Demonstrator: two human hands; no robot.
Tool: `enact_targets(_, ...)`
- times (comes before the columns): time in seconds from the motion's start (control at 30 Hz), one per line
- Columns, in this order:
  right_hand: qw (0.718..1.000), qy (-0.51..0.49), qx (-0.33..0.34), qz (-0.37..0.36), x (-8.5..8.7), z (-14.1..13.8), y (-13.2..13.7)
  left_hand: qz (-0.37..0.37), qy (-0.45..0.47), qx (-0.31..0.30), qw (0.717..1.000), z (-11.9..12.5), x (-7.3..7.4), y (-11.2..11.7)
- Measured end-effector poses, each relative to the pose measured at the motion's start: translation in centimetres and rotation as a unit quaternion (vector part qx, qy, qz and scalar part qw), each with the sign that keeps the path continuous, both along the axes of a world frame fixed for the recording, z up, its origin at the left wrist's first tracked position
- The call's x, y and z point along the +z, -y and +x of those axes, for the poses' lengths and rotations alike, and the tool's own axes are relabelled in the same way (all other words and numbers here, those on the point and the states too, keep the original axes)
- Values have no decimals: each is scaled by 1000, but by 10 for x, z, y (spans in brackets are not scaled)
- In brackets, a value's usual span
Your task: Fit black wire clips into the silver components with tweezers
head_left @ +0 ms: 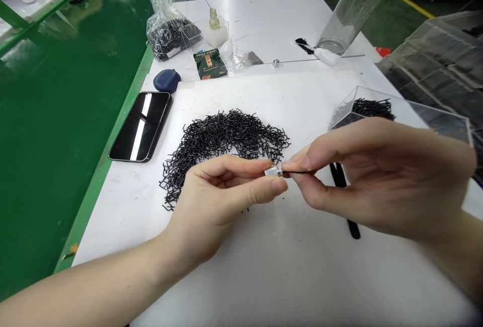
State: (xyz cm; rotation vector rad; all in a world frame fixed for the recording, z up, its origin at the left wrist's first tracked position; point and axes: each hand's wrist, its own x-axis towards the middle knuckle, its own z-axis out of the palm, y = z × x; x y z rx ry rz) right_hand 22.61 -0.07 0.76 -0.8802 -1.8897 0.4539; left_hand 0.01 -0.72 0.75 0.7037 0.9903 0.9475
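The left hand [217, 201] was curled nearly closed, its thumb and forefinger pinching a small silver metal sleeve [272, 171]. The right hand [377, 176] was closed just as far, its fingertips [298, 164] nipping a thin black wire [296, 171] whose far end met the sleeve, though the fingers hid the exact join. Both hands met above the white work sheet [241, 90], with the sleeve between them. The black wire looked fine and straight, and the sleeve bright and smooth.

At 11 to 12 o'clock lay a large, loose heap of bent black wire pieces [226, 138], with more in a clear acrylic box [362, 108] at 2 o'clock and a plastic bag [169, 39] at 11 o'clock. The pieces in the heap far outnumbered the one in hand; how many had been handled could not be told. A black strip [345, 206] lay under the right hand, and a phone [140, 127] at 9 o'clock.
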Motion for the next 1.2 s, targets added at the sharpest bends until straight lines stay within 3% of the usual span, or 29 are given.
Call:
enact_targets(0.3, 1000, 1, -8, 7, -2, 1, 3, -3, 8, -4, 1000, -1, 1, 0)
enact_targets(0.43, 996, -82, -26, -32, -3, 1, -3, 4, -3, 0, 1000, -2, 1, -1)
enact_targets(0.53, 987, -120, -54, -89, -6, 3, -10, 51, -14, 3, 999, -2, 2, 2)
enact_targets(0.6, 985, -126, -54, -106, -9, 4, -13, 124, -35, -6, 992, -2, 3, 6)
enact_targets(0.73, 982, -153, -41, -101, -14, 7, -18, 308, -122, -79, 940, -4, 4, 13)
enact_targets(0.93, 986, -128, -28, -106, -14, 11, -21, 480, -233, -219, 817, -6, 0, 10)
enact_targets(1.1, 985, -130, -33, -107, -9, 5, -17, 524, -287, -235, 767, -8, -10, 11)
enact_targets(1.2, 977, -159, -25, -142, -5, 2, -15, 534, -326, -192, 756, -11, -14, 20)
